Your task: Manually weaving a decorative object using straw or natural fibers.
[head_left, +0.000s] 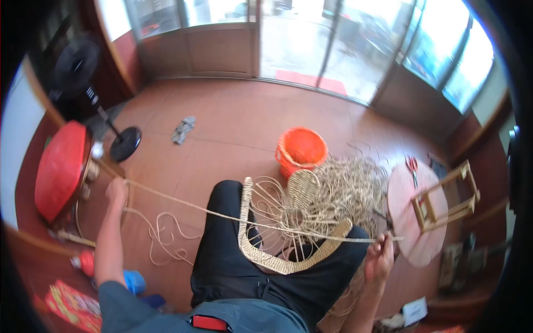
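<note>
A long tan weaving strand (183, 203) is stretched between my two hands, passing over the woven piece on my lap. My left hand (116, 192), arm held far out to the left, is closed on the strand. On the right, my right hand (380, 258) pinches it close to one end, which sticks out past the fingers. Across my thighs rests a U-shaped woven frame (286, 266), its curve toward me, with loose strands fanning inside. A small round woven panel (304, 187) stands at its far side. More strand trails in loops on the floor below my left hand.
Beyond the frame lies a big tangled heap of strands (355, 186), beside an orange bucket (302, 149). Right of it, a round pinkish board (400, 200) carries scissors (412, 169) and a small wooden frame (444, 202). A fan (126, 143) and a red-topped stool (62, 169) stand left.
</note>
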